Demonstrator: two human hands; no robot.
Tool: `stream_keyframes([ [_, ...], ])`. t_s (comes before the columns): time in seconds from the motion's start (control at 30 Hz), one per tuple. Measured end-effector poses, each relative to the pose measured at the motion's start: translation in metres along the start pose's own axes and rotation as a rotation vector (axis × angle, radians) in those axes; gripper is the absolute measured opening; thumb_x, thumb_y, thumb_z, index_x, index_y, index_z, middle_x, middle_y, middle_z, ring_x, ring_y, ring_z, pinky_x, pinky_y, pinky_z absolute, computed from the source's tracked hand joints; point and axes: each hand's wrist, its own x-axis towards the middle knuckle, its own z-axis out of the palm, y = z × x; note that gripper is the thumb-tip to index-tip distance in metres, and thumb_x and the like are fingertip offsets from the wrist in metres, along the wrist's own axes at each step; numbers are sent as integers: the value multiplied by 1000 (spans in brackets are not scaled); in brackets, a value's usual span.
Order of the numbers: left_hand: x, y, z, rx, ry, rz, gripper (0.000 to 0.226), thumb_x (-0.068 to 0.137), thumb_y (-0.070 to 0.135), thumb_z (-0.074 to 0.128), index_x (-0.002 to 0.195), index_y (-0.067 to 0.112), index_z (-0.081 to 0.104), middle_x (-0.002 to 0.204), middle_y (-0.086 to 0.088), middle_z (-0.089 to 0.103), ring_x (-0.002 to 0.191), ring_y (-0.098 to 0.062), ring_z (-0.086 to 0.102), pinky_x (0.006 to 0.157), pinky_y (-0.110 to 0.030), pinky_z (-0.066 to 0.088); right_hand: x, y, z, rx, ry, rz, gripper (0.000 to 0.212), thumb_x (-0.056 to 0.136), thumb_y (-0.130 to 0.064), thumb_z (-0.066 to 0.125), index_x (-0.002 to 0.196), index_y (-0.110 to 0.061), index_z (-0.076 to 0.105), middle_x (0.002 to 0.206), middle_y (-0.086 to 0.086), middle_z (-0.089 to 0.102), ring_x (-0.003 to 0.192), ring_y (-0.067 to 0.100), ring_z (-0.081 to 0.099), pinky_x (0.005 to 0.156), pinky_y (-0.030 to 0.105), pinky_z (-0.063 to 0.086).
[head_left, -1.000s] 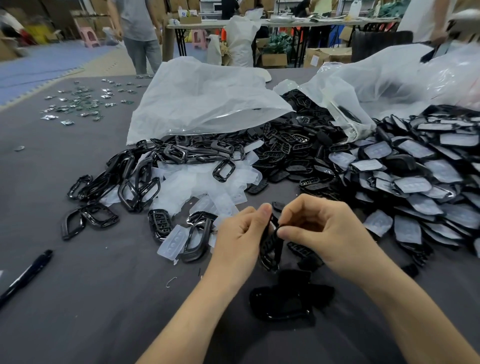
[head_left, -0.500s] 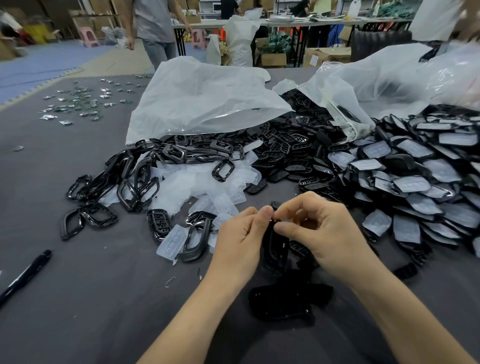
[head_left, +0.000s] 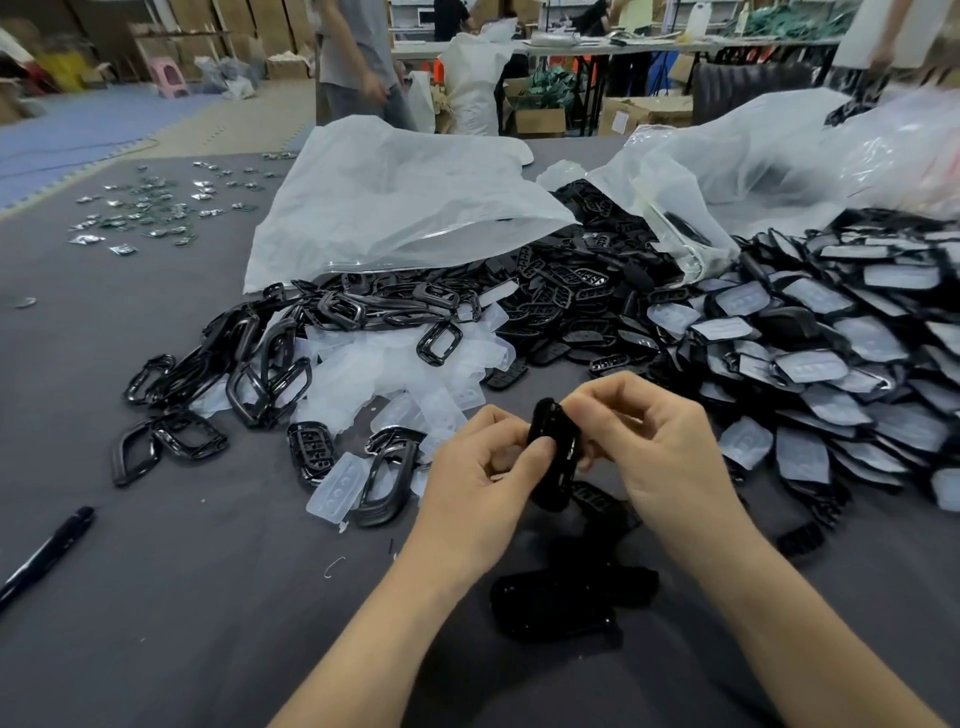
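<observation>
Head view. CLERK: Nearest the front edge of the desk (head_left: 182, 623)?

CHECKER: Item, parts (head_left: 566, 603): black, glossy, a small heap lying just below the hands. Item, pen (head_left: 47, 551): black, lying by the left edge.

CLERK: Hands?

CHECKER: Left hand (head_left: 478, 467): fingers curled, thumb pressed on the shell (head_left: 561, 467), pinching its left side. Right hand (head_left: 660, 447): fingers curled, pinching the same shell from the right, at its upper end. Shell: black, held on edge, lifted clear of the desk, above the middle of the front edge.

CLERK: Mid-desk?

CHECKER: Frames (head_left: 249, 374): black open rings, scattered left of centre. Pads (head_left: 363, 374): translucent, heaped among and beside the frames. Pile (head_left: 857, 374): black pieces with pale pads on top, overlapping, filling the right side out to the right edge.

CLERK: Farther?

CHECKER: White bag (head_left: 395, 208): slumped, mouth toward the frames. Clear bag (head_left: 753, 166): right of it, black pieces spilling from its mouth. Boards (head_left: 150, 208): small, green, strewn near the far left corner. Person (head_left: 358, 57): standing beyond the far edge, grey top.
</observation>
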Motion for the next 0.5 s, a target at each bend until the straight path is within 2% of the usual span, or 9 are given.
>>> stream_keyframes([
  [0.03, 0, 0, -1, -36, -3, -7, 21, 81, 30, 57, 77, 14, 70, 84, -9, 55, 71, -7, 52, 66, -20, 41, 1, -2, -1, 66, -2, 49, 18, 84, -26, 64, 79, -9, 68, 70, 2, 66, 59, 10, 57, 53, 19, 48],
  [0.1, 0, 1, 0, -128, -8, -28, 23, 82, 27, 57, 79, 9, 69, 85, -11, 54, 75, -12, 55, 70, -30, 47, 3, -1, -3, 68, -11, 135, 14, 92, -11, 58, 84, -10, 70, 78, 4, 69, 63, 13, 59, 52, 20, 48],
  [0.17, 0, 2, 1, -211, -19, -52, 17, 82, 25, 57, 76, 13, 69, 82, -3, 54, 72, -8, 56, 66, -25, 48, 2, 2, -3, -33, -78, 198, 29, 91, 8, 50, 89, -13, 70, 80, -2, 71, 58, 12, 57, 49, 19, 47],
  [0.23, -1, 2, 0, -269, -26, -75, 16, 82, 24, 58, 76, 14, 69, 80, 4, 56, 70, -6, 59, 64, -23, 50, 1, 2, -2, -29, -132, 251, 32, 89, 11, 49, 90, -12, 70, 72, -2, 70, 49, 11, 55, 44, 19, 43],
  [0.27, -1, 1, 0, -300, -25, -88, 18, 82, 24, 58, 77, 12, 71, 82, 3, 57, 73, -10, 62, 65, -28, 52, 1, 3, -3, 26, -137, 269, 28, 90, 9, 50, 89, -10, 71, 69, 2, 68, 49, 13, 55, 44, 19, 43],
  [0.33, -1, 0, 0, -336, -17, -110, 18, 82, 24, 59, 80, 12, 73, 88, -7, 58, 79, -20, 64, 73, -47, 53, 1, 0, -6, 174, -133, 287, 20, 90, 4, 54, 88, -4, 72, 68, 9, 66, 54, 15, 59, 49, 19, 47],
  [0.37, -1, 0, 0, -340, -14, -118, 17, 82, 25, 59, 80, 14, 73, 90, -10, 58, 80, -21, 63, 76, -50, 52, 2, -2, -7, 211, -138, 277, 17, 89, 3, 55, 88, -2, 71, 68, 10, 66, 56, 15, 61, 52, 18, 50],
  [0.43, -1, 1, 1, -356, -15, -125, 15, 81, 24, 60, 79, 17, 73, 89, -9, 58, 78, -16, 63, 75, -41, 53, 1, -3, -7, 173, -141, 246, 12, 87, 5, 58, 87, 0, 69, 69, 8, 68, 59, 13, 64, 55, 18, 52],
  [0.5, -1, 0, 2, -410, -20, -137, 11, 83, 23, 64, 83, 18, 74, 90, -8, 62, 76, -15, 65, 72, -35, 56, 2, 0, -6, 106, -71, 229, 13, 85, 8, 60, 83, -2, 69, 69, 5, 69, 58, 12, 64, 54, 19, 53],
])
